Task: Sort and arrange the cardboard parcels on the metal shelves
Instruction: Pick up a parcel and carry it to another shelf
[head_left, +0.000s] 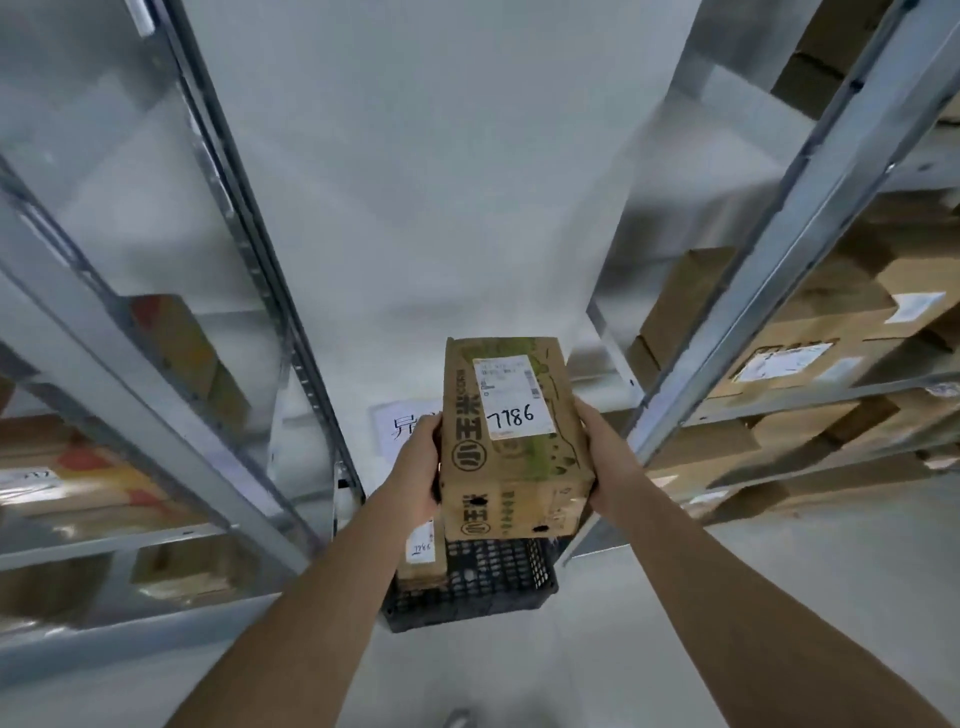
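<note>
So that its label faces me, I am gripping the cardboard parcel (514, 441) with left hand (418, 460) and right hand (605, 457) clamping opposite sides above the black crate (483, 587).

1. a parcel storeroom or small warehouse aisle, with a pale bare floor (831, 582) and a plain white wall (415, 182).
2. galvanised metal shelves (810, 208) line both sides, stacked with cardboard parcels (810, 338) bearing white shipping labels.
3. a black plastic crate (483, 587) on the floor holds another labelled parcel.
</note>
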